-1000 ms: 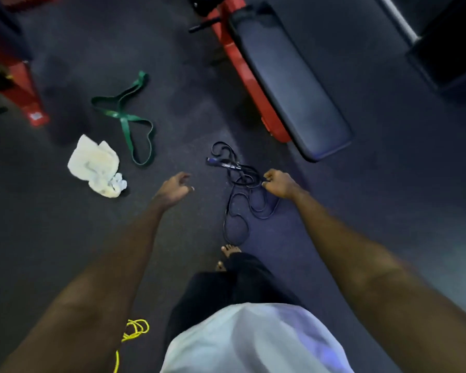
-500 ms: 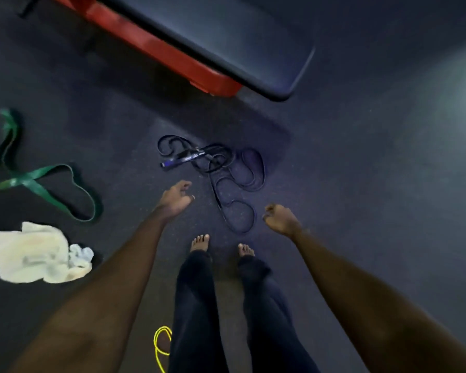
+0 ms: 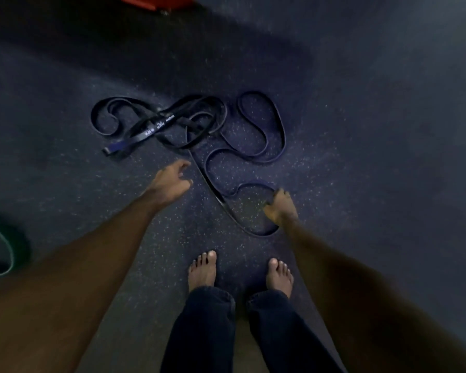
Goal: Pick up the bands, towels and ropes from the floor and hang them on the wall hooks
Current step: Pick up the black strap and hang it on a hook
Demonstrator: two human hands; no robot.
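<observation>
A: On the floor (image 3: 361, 157), what do you see of the bands?

B: A black band (image 3: 156, 127) lies in a loose tangle about the middle, spreading from ten o'clock to two o'clock; one flat stretch bears pale lettering, too small to read; a long loop runs down out of the tangle toward five o'clock.

A: And the hands?

B: They are apart, one on each side of that loop; the left hand (image 3: 171, 181) hovers at nine o'clock of it, just beside a strand, fingers loosely curled and holding nothing; the right hand (image 3: 281, 207) is at three o'clock of the loop, low over its rim, fingers bent downward.

A: Does it grip the band?

B: I cannot tell; the hand is blurred, and the strand runs out of sight under the fingertips and again under the wrist.

A: Anything else down there?

B: A green band (image 3: 11, 255) curves in at the nine o'clock edge, well apart from the black one; a red frame (image 3: 151, 0) shows at twelve o'clock, cut by the edge; two bare feet (image 3: 203, 270) stand at six o'clock, near the loop's lower end, dark trousers (image 3: 199, 332) below them.
</observation>
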